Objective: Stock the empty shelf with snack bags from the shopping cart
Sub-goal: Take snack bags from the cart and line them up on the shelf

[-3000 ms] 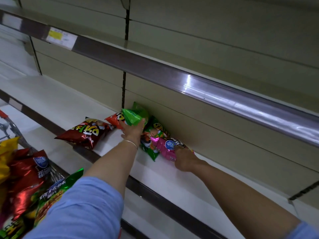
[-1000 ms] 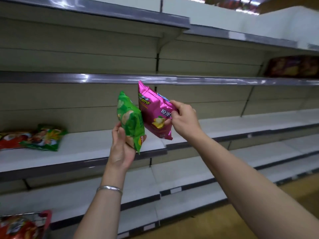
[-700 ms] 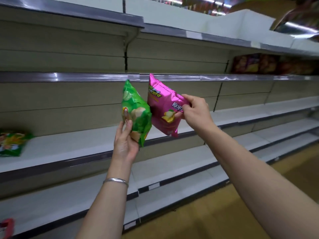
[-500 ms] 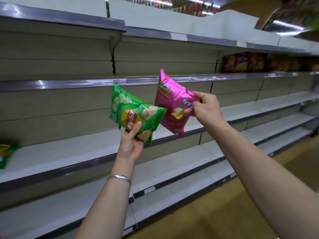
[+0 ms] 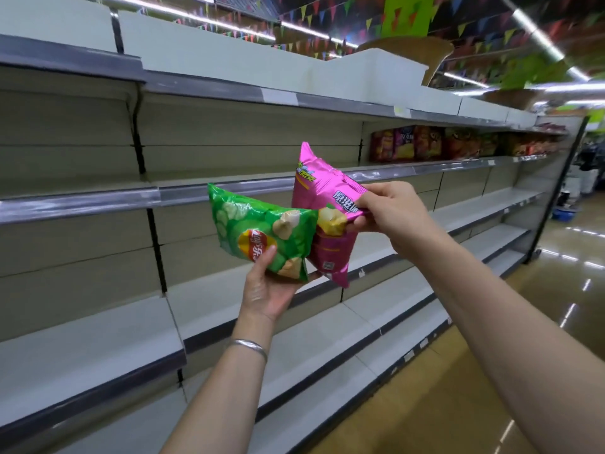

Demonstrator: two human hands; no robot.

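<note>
The fingers [image 5: 371,199] of the right hand [image 5: 393,214] curl over the upper right edge of a glossy pink foil snack bag [image 5: 322,204] with the thumb under it — a pinch on the bag's side; the bag stands nearly upright in the air, its crimped top corner pointing up and its lower corner hanging down. The left hand [image 5: 270,286] holds a shiny green plastic chip bag [image 5: 258,231] from below, thumb [image 5: 266,253] pressed on its front beside the red and yellow logo, the other fingers hidden behind the bag; the green bag lies tilted, its right edge touching and overlapping the front of the pink bag. Both bags are held up in front of the shelving, clear of any shelf board. A thin silver bangle [image 5: 247,345] circles the left wrist; both forearms are bare. Behind the hands run long pale grey shelves with dark metal price rails [image 5: 82,204], tier above tier; far off to the right, on an upper tier, stands a row of red, purple and orange snack bags [image 5: 425,142] — blurred. A glossy tan floor [image 5: 491,388] runs along the aisle; coloured pennant strings [image 5: 311,14] hang under the ceiling.
</note>
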